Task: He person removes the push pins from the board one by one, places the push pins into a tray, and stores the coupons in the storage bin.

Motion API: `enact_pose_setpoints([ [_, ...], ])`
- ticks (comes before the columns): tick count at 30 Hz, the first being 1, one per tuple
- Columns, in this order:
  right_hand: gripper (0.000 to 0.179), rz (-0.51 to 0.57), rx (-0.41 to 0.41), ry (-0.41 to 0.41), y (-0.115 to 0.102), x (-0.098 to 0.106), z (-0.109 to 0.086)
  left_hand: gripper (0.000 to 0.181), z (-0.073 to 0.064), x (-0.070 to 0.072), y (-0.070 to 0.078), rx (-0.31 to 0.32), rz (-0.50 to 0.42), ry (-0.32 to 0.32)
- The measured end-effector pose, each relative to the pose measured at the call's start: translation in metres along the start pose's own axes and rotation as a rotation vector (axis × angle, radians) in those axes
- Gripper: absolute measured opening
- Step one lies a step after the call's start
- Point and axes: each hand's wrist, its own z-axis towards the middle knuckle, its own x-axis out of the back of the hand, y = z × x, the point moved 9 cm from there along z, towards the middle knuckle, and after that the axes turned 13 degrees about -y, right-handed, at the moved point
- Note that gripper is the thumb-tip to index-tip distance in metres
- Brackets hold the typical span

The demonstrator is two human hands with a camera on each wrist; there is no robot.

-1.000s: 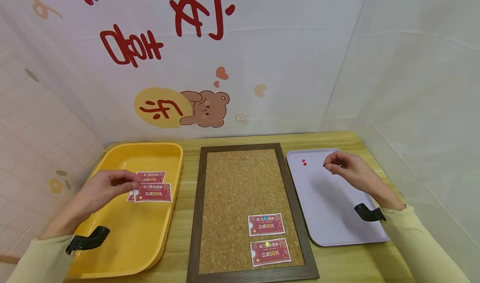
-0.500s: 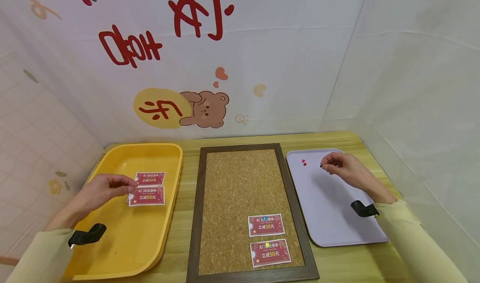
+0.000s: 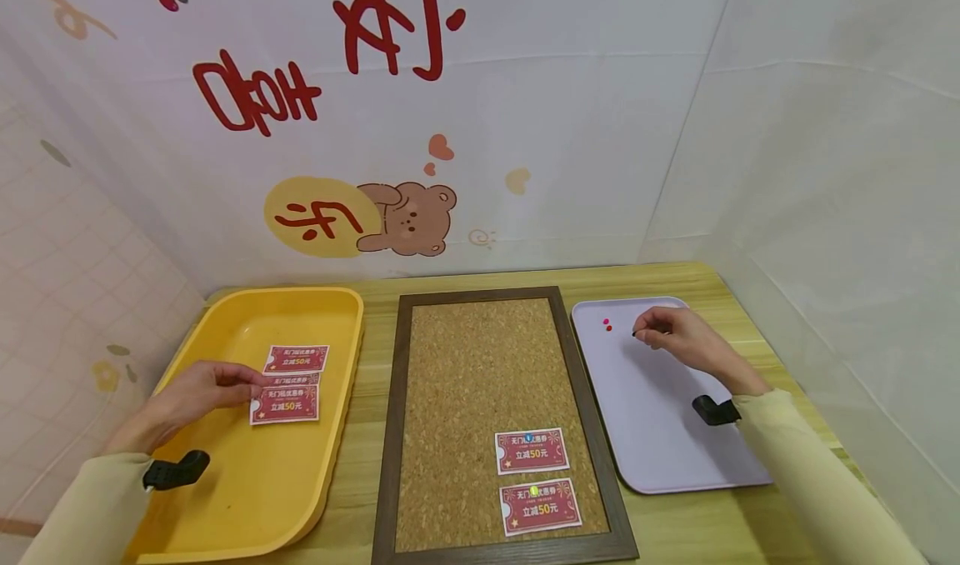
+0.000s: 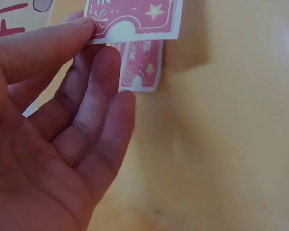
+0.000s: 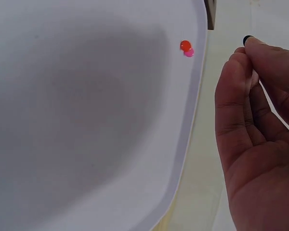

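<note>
In the head view my left hand (image 3: 202, 398) pinches a red paper coupon (image 3: 285, 405) by its left edge, over the yellow tray (image 3: 225, 498). Behind it are two more coupons (image 3: 297, 358), one partly covered by the held one. The left wrist view shows the held coupon (image 4: 154, 19) between thumb and fingers. My right hand (image 3: 686, 340), above the lilac tray (image 3: 660, 432), pinches a small black pushpin (image 5: 248, 39) at its fingertips. Two pushpins, one pink (image 3: 606, 322) and one red (image 3: 609, 328), lie near that tray's left rim.
Between the trays lies a cork board (image 3: 472, 382) in a dark wooden frame. Two coupons are at its lower right, the upper with a blue pushpin (image 3: 528, 437), the lower with a yellow pushpin (image 3: 534, 491). A printed cloth (image 3: 562, 132) hangs behind the wooden table (image 3: 360, 465).
My left hand has moved down and slightly left with the coupon, uncovering more of the coupons behind. My right hand has shifted slightly left, still pinching the black pushpin.
</note>
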Motion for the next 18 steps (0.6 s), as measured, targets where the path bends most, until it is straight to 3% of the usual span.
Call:
enact_pose_setpoints([
  [10,0.006,0.039,0.022,-0.014,0.017,-0.007,0.013,0.035,0.008,0.001,-0.015,0.044,0.020,0.024],
  [18,0.006,-0.041,-0.027,-0.013,0.030,-0.013,0.021,0.038,0.011,0.000,-0.023,0.084,0.003,0.015],
])
